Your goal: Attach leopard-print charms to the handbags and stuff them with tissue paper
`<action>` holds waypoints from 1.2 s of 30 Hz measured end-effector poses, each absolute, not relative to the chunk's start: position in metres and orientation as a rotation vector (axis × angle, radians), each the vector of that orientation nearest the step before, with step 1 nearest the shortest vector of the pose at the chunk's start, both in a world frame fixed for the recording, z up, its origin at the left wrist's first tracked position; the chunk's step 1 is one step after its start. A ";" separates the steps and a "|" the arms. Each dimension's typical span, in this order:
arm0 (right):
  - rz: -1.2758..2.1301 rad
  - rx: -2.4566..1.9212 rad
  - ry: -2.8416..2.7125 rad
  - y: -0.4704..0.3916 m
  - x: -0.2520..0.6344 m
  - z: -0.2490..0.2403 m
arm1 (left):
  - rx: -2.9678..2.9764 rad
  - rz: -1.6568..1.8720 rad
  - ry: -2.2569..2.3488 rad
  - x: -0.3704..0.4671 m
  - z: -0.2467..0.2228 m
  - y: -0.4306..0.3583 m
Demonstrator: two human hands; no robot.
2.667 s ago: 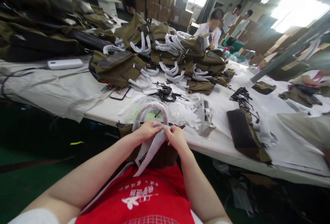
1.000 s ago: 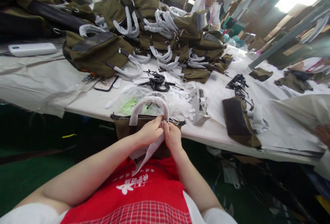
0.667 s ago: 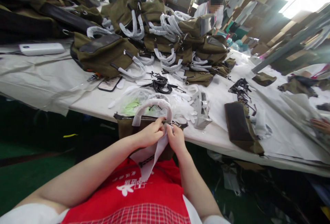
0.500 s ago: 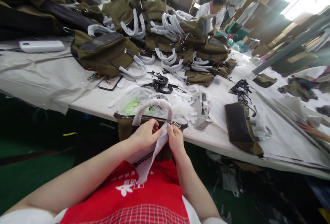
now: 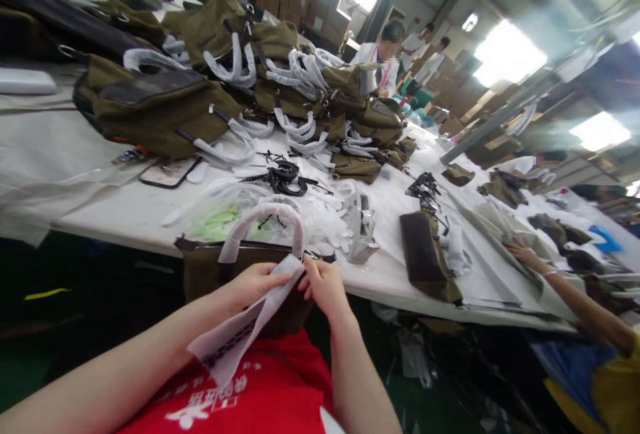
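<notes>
An olive-brown handbag [image 5: 207, 274] with a zipped top leans upright between my body and the table edge. Its arched handle [image 5: 280, 209] is wrapped in white material. From the handle's right end a long white wrapping strip [image 5: 250, 324], with a dark patterned band, hangs down toward my red apron. My left hand [image 5: 257, 282] is closed on this strip, its thumb lying along the upper part. Close by on the right, my right hand [image 5: 323, 284] pinches the strip's edge at the handle's base; its fingertips are partly hidden.
Olive bags [image 5: 155, 107] with white-wrapped handles are heaped across the table. Nearer lie a phone [image 5: 170, 172], black straps [image 5: 287, 177], clear plastic, a tape dispenser [image 5: 361, 227] and a dark pouch [image 5: 425, 257]. Another person's arm [image 5: 565, 287] reaches in at the right.
The view has swung right, so the scene sits further left. My left hand has moved along the strip, which now slants down to the left. The right hand stays at the handle's base.
</notes>
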State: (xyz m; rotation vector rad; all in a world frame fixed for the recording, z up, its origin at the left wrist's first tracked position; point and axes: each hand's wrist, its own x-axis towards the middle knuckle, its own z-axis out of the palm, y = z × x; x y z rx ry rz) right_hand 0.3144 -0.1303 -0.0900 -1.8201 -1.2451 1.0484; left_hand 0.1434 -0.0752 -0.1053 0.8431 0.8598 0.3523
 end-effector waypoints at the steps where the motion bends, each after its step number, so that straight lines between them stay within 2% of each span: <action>1: 0.933 -1.831 -1.239 -0.132 0.326 -0.084 | 0.830 0.359 0.859 0.143 -0.105 -0.075; 5: 0.167 -1.970 -1.112 -0.134 0.387 -0.066 | 0.815 0.377 0.855 0.141 -0.100 -0.074; 7: -0.036 -2.073 -1.042 -0.131 0.419 -0.065 | 0.794 0.376 0.860 0.141 -0.095 -0.075; 13: 0.385 -2.004 -1.002 -0.114 0.468 -0.081 | 0.669 0.400 0.859 0.142 -0.098 -0.078; 19: 0.417 -1.874 -0.891 -0.112 0.466 -0.085 | 0.707 0.421 0.874 0.142 -0.107 -0.077; 25: 0.255 -1.823 -0.849 -0.136 0.460 -0.092 | 0.751 0.381 0.900 0.142 -0.112 -0.074; 30: 0.472 -1.921 -0.716 -0.146 0.454 -0.108 | 0.752 0.354 0.911 0.143 -0.117 -0.072; 36: 0.502 -2.030 -0.708 -0.155 0.459 -0.106 | 0.715 0.390 0.913 0.143 -0.114 -0.075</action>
